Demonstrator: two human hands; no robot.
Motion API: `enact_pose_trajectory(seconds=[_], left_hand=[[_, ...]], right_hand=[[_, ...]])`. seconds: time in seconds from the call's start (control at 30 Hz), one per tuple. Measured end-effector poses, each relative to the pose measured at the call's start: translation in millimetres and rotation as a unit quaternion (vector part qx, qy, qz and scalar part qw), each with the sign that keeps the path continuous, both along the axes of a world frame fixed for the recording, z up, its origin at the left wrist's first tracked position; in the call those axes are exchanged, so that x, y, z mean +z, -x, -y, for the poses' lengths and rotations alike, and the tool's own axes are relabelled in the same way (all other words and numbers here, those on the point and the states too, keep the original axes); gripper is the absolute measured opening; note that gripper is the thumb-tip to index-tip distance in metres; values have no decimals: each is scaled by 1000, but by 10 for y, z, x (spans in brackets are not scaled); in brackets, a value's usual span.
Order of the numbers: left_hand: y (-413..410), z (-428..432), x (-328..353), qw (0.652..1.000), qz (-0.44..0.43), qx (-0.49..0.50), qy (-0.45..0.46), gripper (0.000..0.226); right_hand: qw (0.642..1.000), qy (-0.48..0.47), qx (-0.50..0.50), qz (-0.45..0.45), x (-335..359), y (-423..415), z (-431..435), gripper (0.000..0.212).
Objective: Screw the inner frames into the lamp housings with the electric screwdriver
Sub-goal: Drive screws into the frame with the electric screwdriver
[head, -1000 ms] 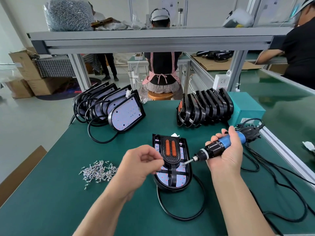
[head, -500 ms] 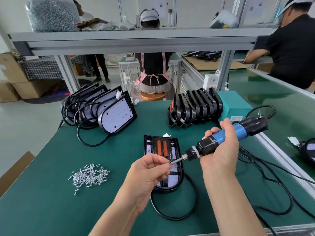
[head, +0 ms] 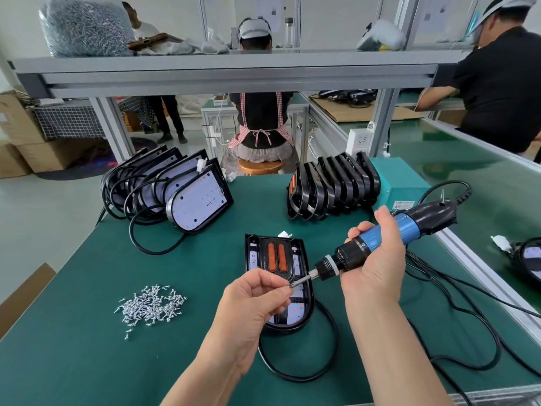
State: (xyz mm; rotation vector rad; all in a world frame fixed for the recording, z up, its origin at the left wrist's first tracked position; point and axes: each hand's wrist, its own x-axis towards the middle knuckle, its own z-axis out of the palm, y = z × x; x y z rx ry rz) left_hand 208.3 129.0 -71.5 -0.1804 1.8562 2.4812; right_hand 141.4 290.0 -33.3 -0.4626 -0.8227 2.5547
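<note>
Though the small item [head: 291, 286] pinched by the left hand [head: 254, 303] was too tiny to identify, the right hand [head: 377, 268] grasped the blue-and-black electric screwdriver [head: 405, 227].

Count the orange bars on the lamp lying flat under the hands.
2, side by side near the far end of the inner frame: left bar, right bar. Neither is hidden.

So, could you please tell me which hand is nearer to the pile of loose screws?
Left. The left hand is right of the screw pile, pinching a screw at the bit tip over the lamp housing; the right hand is farther right, gripping the electric screwdriver.
</note>
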Motion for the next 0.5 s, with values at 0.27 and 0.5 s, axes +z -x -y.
enact_pose_trajectory(seconds=[0.27, 0.5], left_hand=[[-58, -130, -132, 957, -151, 118, 217, 36], [-22, -105, -159, 946, -183, 82, 253, 51]], right_hand=[[998, -22, -34, 57, -4, -3, 48, 20], [997, -25, -31, 73, -60, 15, 8, 23]])
